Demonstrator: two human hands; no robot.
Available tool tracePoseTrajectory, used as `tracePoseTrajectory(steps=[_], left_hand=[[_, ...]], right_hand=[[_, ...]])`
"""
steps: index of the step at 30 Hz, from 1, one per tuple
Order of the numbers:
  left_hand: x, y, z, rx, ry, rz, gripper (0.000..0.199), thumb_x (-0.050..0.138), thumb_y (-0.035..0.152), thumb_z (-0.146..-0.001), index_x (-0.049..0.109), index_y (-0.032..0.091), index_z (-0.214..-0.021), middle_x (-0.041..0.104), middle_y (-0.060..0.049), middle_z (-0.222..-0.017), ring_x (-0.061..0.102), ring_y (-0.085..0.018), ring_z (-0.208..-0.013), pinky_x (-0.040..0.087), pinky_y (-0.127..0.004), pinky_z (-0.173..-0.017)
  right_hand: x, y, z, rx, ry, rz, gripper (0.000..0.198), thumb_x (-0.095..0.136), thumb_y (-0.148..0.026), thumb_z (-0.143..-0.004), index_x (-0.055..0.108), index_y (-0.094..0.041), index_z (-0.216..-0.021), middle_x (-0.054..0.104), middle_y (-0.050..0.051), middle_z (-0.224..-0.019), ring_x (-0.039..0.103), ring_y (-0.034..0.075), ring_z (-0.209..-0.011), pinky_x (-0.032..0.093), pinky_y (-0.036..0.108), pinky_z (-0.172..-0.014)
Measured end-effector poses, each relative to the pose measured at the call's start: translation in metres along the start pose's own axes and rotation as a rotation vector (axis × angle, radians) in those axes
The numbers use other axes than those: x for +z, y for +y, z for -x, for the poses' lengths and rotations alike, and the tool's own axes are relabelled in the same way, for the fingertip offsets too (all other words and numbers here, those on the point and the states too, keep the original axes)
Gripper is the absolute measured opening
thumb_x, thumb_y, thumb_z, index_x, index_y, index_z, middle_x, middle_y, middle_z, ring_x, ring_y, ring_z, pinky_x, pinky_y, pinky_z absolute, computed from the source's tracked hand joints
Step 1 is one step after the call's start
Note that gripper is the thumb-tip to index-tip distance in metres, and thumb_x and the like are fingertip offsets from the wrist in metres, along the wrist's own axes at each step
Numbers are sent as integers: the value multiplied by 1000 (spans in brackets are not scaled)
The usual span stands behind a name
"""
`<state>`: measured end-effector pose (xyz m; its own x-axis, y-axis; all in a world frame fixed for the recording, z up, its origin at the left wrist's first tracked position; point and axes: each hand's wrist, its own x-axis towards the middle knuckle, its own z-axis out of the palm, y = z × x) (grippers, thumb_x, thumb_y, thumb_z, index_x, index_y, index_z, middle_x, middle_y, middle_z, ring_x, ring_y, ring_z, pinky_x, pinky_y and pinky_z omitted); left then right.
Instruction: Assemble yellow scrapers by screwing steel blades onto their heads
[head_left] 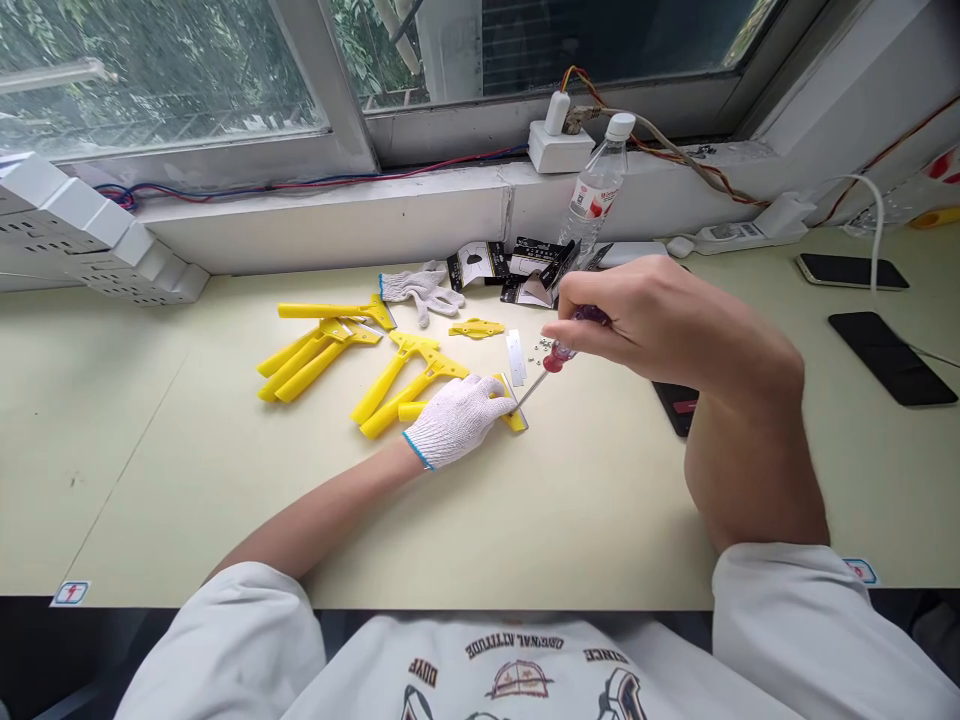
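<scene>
In a white knit glove, my left hand (461, 415) presses a yellow scraper (514, 418) down on the table, its fingers closed over the handle. The scraper's head and metal blade edge stick out to the right of the glove. My bare right hand (637, 315) grips a screwdriver (553, 358) with a clear red handle. Its shaft slants down to the left, and the tip meets the scraper head beside my left fingertips. Small screws (541, 346), a metal blade (515, 357) and a loose yellow plate (477, 328) lie just beyond.
More yellow scrapers (319, 365) lie to the left. Behind are a spare glove (424, 290), black packages (517, 270) and a water bottle (596, 190). Phones (892, 358) and a power strip (739, 236) are at the right. White boxes (90, 230) stand at the far left.
</scene>
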<state>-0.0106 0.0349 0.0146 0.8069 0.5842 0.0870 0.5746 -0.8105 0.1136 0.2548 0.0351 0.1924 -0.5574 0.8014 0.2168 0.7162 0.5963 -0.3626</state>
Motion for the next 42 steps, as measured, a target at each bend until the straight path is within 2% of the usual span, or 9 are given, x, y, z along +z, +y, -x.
tracePoseTrajectory(steps=[3, 7, 12, 18, 24, 26, 31, 36, 42], left_hand=[[1, 0, 0, -1, 5, -1, 39, 47, 9, -106, 74, 28, -128, 70, -8, -132, 66, -23, -99, 53, -37, -81], [0, 0, 0, 7, 0, -10, 38, 47, 10, -107, 73, 27, -129, 70, -8, -131, 66, -23, -101, 53, -37, -81], [-1, 1, -1, -8, -20, 9, 36, 49, 10, -107, 74, 25, -128, 70, -9, -130, 66, -24, -101, 54, -38, -81], [0, 1, -1, -8, -18, 29, 41, 49, 8, -105, 75, 27, -130, 70, -9, -130, 66, -24, -103, 55, -38, -85], [0, 1, 0, -2, -16, 6, 39, 49, 10, -107, 75, 27, -130, 70, -8, -130, 65, -24, -101, 53, -38, -81], [1, 1, -1, 1, -22, -9, 40, 48, 10, -107, 75, 27, -131, 70, -8, -130, 65, -24, -101, 53, -37, -81], [1, 0, -1, 3, -29, -28, 42, 47, 8, -105, 74, 27, -131, 69, -9, -129, 64, -24, -99, 53, -37, -80], [1, 1, 0, 10, -19, -38, 40, 46, 10, -107, 73, 27, -131, 69, -9, -128, 63, -24, -100, 53, -37, -81], [4, 0, 0, 10, 0, -23, 39, 49, 9, -106, 73, 27, -131, 69, -9, -128, 63, -23, -98, 52, -36, -80]], right_hand=[[-2, -3, 0, -63, -40, -77, 23, 62, -42, -104, 68, -26, -88, 75, 3, -82, 60, 21, -66, 40, 37, -67], [0, -5, -1, -73, -5, -63, 20, 62, -40, -104, 68, -26, -91, 77, 5, -88, 63, 23, -72, 41, 37, -70], [3, 0, -5, -41, 42, -36, 17, 62, -36, -103, 68, -26, -90, 77, 4, -84, 62, 23, -69, 41, 37, -71], [1, 6, -3, -37, -3, -54, 18, 61, -38, -104, 68, -27, -91, 78, 1, -80, 61, 21, -64, 40, 36, -66], [3, 3, -5, -23, 11, -74, 18, 62, -37, -103, 65, -27, -88, 79, 2, -79, 60, 21, -64, 41, 37, -68], [6, 2, -6, -6, 22, -33, 20, 62, -36, -103, 64, -26, -85, 74, 2, -72, 57, 21, -61, 39, 37, -67], [11, -2, -4, 72, 135, 93, 30, 63, -43, -104, 62, -27, -78, 51, 1, -53, 50, 23, -54, 31, 38, -63], [6, -13, -1, -7, -13, 30, 23, 59, -36, -104, 60, -26, -83, 67, 2, -66, 49, 20, -54, 31, 37, -64], [2, -12, -1, -65, -40, 66, 21, 52, -28, -105, 57, -25, -84, 72, 1, -70, 49, 17, -55, 31, 36, -64]])
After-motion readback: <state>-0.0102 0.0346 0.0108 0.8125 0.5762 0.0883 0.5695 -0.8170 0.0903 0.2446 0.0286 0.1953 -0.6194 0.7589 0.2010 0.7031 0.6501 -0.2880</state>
